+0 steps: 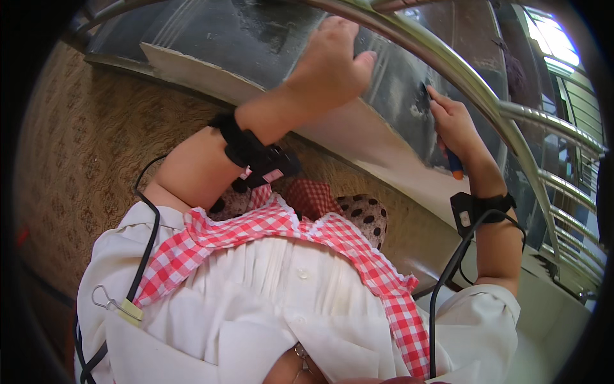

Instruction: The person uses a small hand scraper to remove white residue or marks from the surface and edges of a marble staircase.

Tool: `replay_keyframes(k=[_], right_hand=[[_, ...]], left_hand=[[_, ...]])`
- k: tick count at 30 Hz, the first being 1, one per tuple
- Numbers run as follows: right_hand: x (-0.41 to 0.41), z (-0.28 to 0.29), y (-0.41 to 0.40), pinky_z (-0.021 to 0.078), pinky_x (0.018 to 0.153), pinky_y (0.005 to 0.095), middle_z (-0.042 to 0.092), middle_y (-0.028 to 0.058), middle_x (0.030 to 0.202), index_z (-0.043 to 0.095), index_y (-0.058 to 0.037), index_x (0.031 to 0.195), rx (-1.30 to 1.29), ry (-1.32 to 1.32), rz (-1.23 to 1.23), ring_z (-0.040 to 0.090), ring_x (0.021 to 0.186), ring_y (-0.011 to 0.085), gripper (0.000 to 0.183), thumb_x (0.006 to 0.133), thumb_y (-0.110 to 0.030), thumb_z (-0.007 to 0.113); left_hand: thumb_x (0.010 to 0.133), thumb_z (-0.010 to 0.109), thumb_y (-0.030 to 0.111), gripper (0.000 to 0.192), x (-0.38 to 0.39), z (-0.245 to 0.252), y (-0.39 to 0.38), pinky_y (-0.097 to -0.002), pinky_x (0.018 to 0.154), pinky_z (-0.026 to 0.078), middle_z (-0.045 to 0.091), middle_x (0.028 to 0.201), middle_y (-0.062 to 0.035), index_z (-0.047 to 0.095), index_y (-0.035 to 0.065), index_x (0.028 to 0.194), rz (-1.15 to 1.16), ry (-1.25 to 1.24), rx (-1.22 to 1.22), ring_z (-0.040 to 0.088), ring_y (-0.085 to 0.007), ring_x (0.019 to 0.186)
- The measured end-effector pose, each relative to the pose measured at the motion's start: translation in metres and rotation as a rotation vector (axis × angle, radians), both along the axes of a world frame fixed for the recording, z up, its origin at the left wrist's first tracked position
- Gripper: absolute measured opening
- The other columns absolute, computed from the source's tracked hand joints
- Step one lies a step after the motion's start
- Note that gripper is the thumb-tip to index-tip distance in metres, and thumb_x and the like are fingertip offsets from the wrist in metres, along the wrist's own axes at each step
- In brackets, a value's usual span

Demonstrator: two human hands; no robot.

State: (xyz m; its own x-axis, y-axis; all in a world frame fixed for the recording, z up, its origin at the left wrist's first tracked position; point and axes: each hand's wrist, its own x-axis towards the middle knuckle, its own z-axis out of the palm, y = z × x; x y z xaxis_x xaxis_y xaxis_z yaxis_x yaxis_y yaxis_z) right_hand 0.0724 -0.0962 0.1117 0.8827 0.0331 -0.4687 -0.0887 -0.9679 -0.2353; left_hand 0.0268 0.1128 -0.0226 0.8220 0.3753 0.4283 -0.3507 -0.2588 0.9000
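Observation:
My right hand [453,120] is closed around a tool with a blue and orange handle [454,164]; its dark tip meets the dark, worn surface [403,103] beside the metal railing. What kind of tool it is, I cannot tell. Pale scuffs and patches mark that surface around the tip. Farther left, my left hand [336,57] lies over the same dark surface, its thumb apart and its fingertips partly hidden below the rail. Nothing shows in the left hand, though its palm is turned away.
A curved metal railing [431,45] with several bars runs close above and to the right of both hands. A pale, rough-edged side panel [374,139] borders the dark surface. Black cables [443,273] hang from the devices on both forearms. Patterned flooring [96,139] lies at the left.

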Motion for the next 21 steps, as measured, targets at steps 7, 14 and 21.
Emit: replay_keyframes(k=[7, 14, 21], right_hand=[[0.005, -0.010, -0.005, 0.0378, 0.035, 0.0279, 0.040, -0.0023, 0.052, 0.047, -0.0073, 0.141, 0.061, -0.065, 0.065, 0.043, 0.036, 0.0105, 0.045, 0.099, -0.022, 0.045], [-0.017, -0.002, 0.007, 0.0447, 0.039, 0.0319, 0.048, 0.0027, 0.055, 0.050, -0.0055, 0.138, -0.004, 0.105, -0.020, 0.050, 0.038, 0.0155, 0.045, 0.096, -0.020, 0.045], [0.016, -0.013, -0.013, 0.0442, 0.038, 0.0327, 0.046, 0.0028, 0.057, 0.054, -0.0052, 0.135, 0.046, -0.027, 0.096, 0.048, 0.037, 0.0164, 0.043, 0.096, -0.021, 0.046]], left_hand=[[0.080, 0.064, 0.016, 0.047, 0.011, -0.004, -0.004, -0.0474, 0.099, 0.041, 0.055, 0.116, -0.0298, 0.055, -0.0084, 0.118, 0.029, -0.022, 0.040, 0.052, -0.0445, 0.112], [0.079, 0.064, 0.016, 0.051, 0.017, -0.021, -0.002, -0.0466, 0.098, 0.043, 0.056, 0.115, -0.0303, 0.053, -0.0089, 0.122, 0.119, -0.026, 0.077, 0.053, -0.0449, 0.110], [0.079, 0.062, 0.016, 0.054, 0.026, -0.017, -0.007, -0.0475, 0.099, 0.042, 0.056, 0.117, -0.0297, 0.051, -0.0095, 0.125, 0.045, -0.050, -0.001, 0.052, -0.0437, 0.113]])
